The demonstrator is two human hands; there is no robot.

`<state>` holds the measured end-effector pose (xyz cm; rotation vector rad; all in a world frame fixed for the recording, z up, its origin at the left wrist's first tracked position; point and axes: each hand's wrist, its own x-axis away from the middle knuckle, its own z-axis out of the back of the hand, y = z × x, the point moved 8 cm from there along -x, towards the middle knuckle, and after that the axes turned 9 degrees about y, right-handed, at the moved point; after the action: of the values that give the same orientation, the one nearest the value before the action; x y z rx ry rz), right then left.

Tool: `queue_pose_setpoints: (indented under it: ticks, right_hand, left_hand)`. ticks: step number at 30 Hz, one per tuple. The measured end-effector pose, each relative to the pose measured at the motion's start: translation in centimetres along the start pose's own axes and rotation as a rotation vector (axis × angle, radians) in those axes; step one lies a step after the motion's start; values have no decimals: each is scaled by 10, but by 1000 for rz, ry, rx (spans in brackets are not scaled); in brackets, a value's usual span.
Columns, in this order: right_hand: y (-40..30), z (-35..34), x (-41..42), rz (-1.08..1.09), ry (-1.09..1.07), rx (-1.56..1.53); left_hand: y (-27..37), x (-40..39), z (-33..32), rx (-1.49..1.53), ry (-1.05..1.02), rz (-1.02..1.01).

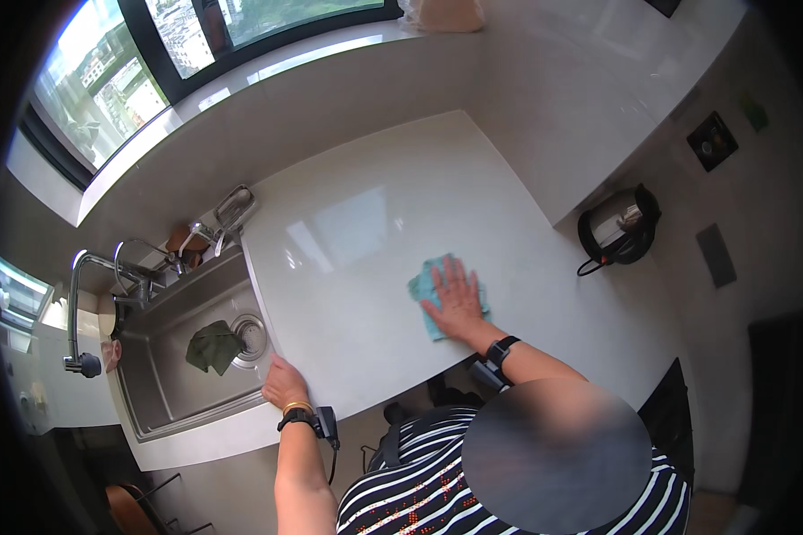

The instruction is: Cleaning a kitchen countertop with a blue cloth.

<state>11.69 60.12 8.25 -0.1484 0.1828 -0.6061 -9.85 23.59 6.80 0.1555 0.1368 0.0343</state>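
My right hand (456, 301) lies flat with spread fingers on a turquoise cloth (429, 287), pressing it against the white countertop (348, 307). The cloth is crumpled and shows around the fingers and below the palm. At the sink's right edge, my left hand (286, 384) is closed over the rim, its fingertips hidden. Inside the stainless steel sink (167, 361) a dark green cloth (214, 346) lies bunched, touching the round drain strainer (249, 338).
A chrome faucet (73, 314) arches over the sink's left side. Behind the basin stand a smaller tap (201, 234) and a wire rack (235, 207). An electric kettle (619, 227) stands at the right by the wall. A black cooktop (672, 414) is at the lower right.
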Motion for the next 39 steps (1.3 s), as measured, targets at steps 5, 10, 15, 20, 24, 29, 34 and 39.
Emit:
queue_pose_setpoints:
  ticks: [5, 10, 15, 20, 24, 29, 34, 39]
  right_hand:
    - [-153, -8, 38, 525, -124, -189]
    - [-159, -9, 57, 751, -70, -328]
    - [16, 18, 0, 93, 21, -44]
    - [207, 48, 30, -429, 144, 207]
    - [232, 49, 74, -449, 360, 198]
    - [193, 36, 67, -527, 117, 241]
    - [187, 39, 23, -493, 126, 193]
    - [196, 32, -49, -421, 116, 200]
  left_hand:
    - [1, 4, 8, 2, -9, -6]
    - [-1, 1, -1, 10, -28, -12]
    - [-1, 2, 3, 12, 17, -10]
    - [4, 2, 3, 23, 21, -8]
    - [4, 2, 9, 51, 44, 3]
    - [2, 4, 11, 57, 61, 12]
    - [-4, 5, 7, 31, 76, 26]
    - [-8, 3, 10, 14, 103, 35]
